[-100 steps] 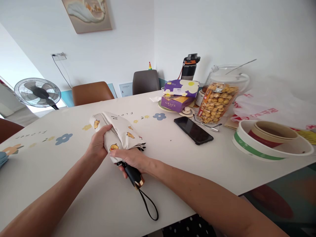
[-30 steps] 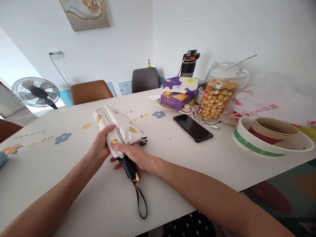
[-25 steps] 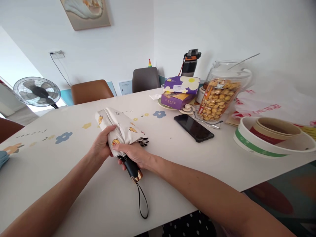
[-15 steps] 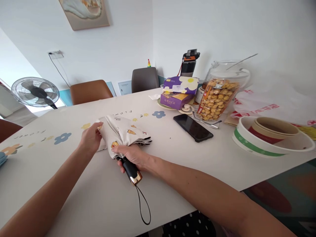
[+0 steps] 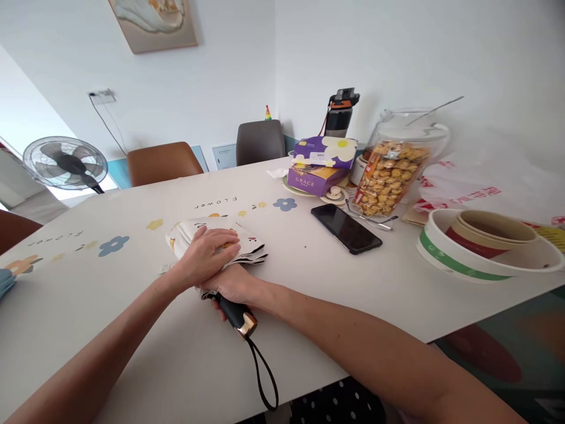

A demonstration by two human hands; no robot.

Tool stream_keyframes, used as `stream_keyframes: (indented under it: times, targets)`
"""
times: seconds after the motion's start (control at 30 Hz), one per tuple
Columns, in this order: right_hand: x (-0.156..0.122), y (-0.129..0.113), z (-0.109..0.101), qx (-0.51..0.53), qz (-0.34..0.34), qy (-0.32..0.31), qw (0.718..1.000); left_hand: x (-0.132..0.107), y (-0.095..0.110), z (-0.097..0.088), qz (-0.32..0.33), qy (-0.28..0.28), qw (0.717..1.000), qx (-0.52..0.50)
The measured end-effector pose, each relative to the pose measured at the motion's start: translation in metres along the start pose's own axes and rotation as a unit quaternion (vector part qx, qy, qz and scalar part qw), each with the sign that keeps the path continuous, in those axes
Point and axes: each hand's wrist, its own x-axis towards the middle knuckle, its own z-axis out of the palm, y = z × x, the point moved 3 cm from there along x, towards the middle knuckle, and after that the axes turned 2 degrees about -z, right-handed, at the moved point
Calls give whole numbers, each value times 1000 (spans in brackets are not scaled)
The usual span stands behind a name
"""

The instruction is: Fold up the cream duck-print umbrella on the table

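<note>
Umbrella: the folded umbrella (image 5: 249,252) lies on the table (image 5: 318,288) near the person's edge. Its cream canopy points to 11 o'clock and its black handle (image 5: 239,315) to 5 o'clock, with the wrist loop (image 5: 265,377) trailing toward the near edge.
Left hand: the left hand (image 5: 207,254) lies flat with fingers spread, pressing the canopy down.
Right hand: the right hand (image 5: 230,285) is closed round the shaft just above the handle, partly under the left.
Done: the canopy looks collapsed and gathered into 1 bundle.
Remaining: the pleats seem loose, fanning out at 3 o'clock, and no closing strap shows round them.
Around: a phone (image 5: 346,228) lies at 2 o'clock from the umbrella. Beyond it stand a snack jar (image 5: 391,176) and a purple box (image 5: 315,176). Nested bowls (image 5: 485,250) sit at 3 o'clock, well apart.
In the way: the phone is nearest, apart from the bundle.
</note>
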Motion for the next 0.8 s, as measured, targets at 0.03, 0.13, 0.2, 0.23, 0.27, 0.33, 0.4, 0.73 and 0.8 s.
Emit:
stream_keyframes:
  times: [0.03, 0.13, 0.2, 0.23, 0.27, 0.33, 0.4, 0.73, 0.8]
  targets:
    - [-1, -1, 0, -4, -6, -1, 1000, 0, 0, -1, -1, -5, 1000, 3]
    - [-2, -3, 0, -14, -22, -7, 1000, 0, 0, -4, 6, -20, 1000, 16]
    - [-3, -3, 0, -20, -25, -13, 999, -1, 2, -6, 7, -28, 999, 17]
    - [-3, -3, 0, -21, -24, -15, 999, -1, 2, -7, 3, -31, 999, 14]
    - [-3, -3, 0, -20, -24, -17, 999, -1, 2, -7, -2, -35, 999, 9]
    - [-3, -2, 0, -18, -17, -17, 1000, -1, 1, -8, -18, -39, 999, -4]
    - [-4, -1, 0, -19, 0, -12, 1000, 0, -1, -8, -39, -36, 999, -14]
    - [-9, -9, 2, -7, -56, 0, 998, -2, -14, -11, -176, 44, 983, -30]
    - [-8, -7, 2, -12, -54, -3, 998, -2, -16, -12, -171, 44, 984, -20]
